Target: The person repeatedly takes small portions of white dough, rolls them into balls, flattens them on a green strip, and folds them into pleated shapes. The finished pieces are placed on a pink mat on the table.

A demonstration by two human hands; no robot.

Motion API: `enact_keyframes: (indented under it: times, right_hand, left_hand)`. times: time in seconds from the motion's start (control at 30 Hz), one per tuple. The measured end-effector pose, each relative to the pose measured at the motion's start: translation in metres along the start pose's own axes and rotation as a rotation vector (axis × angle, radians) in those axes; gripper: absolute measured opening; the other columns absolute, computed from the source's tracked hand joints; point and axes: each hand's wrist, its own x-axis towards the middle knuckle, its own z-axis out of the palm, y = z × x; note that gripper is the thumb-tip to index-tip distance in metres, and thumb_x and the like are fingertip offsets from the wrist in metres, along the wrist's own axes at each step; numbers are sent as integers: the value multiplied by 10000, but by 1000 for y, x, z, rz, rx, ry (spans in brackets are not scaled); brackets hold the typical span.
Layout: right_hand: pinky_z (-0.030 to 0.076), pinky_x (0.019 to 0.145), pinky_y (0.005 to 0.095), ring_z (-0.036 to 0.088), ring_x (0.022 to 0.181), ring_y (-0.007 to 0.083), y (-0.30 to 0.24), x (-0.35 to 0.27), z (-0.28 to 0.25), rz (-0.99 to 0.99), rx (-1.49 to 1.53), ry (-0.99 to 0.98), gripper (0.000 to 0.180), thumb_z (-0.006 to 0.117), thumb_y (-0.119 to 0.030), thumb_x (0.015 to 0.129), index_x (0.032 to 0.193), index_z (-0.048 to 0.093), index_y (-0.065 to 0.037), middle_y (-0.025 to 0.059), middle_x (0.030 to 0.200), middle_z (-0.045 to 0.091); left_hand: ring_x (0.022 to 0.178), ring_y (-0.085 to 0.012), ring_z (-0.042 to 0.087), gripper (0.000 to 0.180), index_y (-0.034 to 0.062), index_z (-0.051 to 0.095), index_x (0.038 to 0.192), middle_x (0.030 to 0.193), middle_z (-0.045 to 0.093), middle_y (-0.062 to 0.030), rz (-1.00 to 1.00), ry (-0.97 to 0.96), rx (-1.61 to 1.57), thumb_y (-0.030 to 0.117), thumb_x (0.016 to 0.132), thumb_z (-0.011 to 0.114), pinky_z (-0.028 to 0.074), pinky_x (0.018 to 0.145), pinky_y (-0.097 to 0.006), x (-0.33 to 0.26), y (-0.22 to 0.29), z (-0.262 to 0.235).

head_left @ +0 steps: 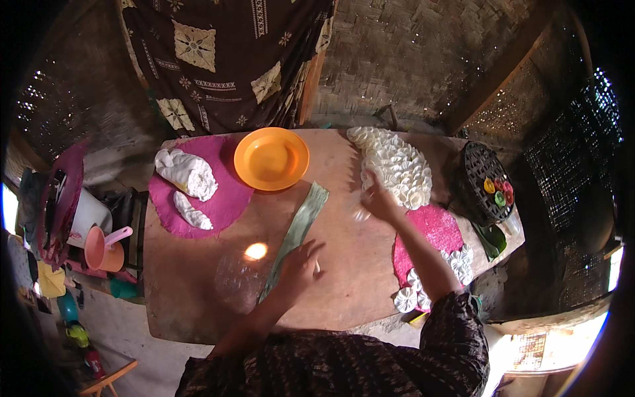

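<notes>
My left hand is over the table beside a long pale green strip, its fingers curled around a small white piece. My right hand reaches to the near left edge of a heap of white, shell-like pleated pieces. Its fingers are blurred and washed out by bright light, so whether they hold a piece is unclear. Under my right forearm lies a pink mat with several white pleated rosettes. At the left, a white dough-like roll and a smaller lump rest on a magenta cloth.
An orange plate stands at the table's far side. On the right is a dark woven basket with small coloured rings, a green leaf beside it. Left of the table sits a pink dipper. A patterned curtain hangs behind.
</notes>
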Motion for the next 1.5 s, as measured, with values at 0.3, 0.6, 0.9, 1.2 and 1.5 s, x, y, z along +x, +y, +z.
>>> enact_keyframes:
  times: [0.3,0.6,0.9,1.2,1.5]
  right_hand:
    - [496,684,521,624,823,469,79,203,-33,-230,-456,284,778,606,-51,732,1435,274,-82,243,812,651]
    - [505,866,503,562,1112,466,96,237,-2,46,-538,136,943,769,-162,650,1455,278,-178,293,1263,523]
    - [462,963,401,552,1124,299,-69,104,41,-409,-51,149,657,804,-163,785,1320,448,-26,191,1247,542]
    - [119,1125,652,165,1441,458,-250,-105,69,-890,-174,-47,712,495,-576,918,1479,371,-156,181,1544,278]
    - [-23,1120,669,68,1473,436,-312,-196,88,-1013,-161,-86,843,305,-771,869,1520,317,-236,83,1597,226]
  left_hand:
    - [1238,-292,481,404,86,634,1127,1283,529,-120,95,-129,0,124,746,762,403,1030,-408,-10,-11,12]
    - [1060,-271,624,295,52,609,1154,1195,622,-141,-263,28,-868,128,875,667,502,907,-384,7,-24,-18]
    - [879,-226,586,344,64,603,1003,781,587,-61,-453,304,-2259,387,1010,486,471,785,-413,20,-55,-56]
    - [1397,-343,290,949,299,117,1541,1569,179,-75,222,168,-1851,796,796,429,358,1005,-580,-18,4,-59]
    - [1476,-378,83,976,416,-42,1534,1632,-100,34,-191,-4,-1724,907,756,281,197,1045,-720,-55,40,-159]
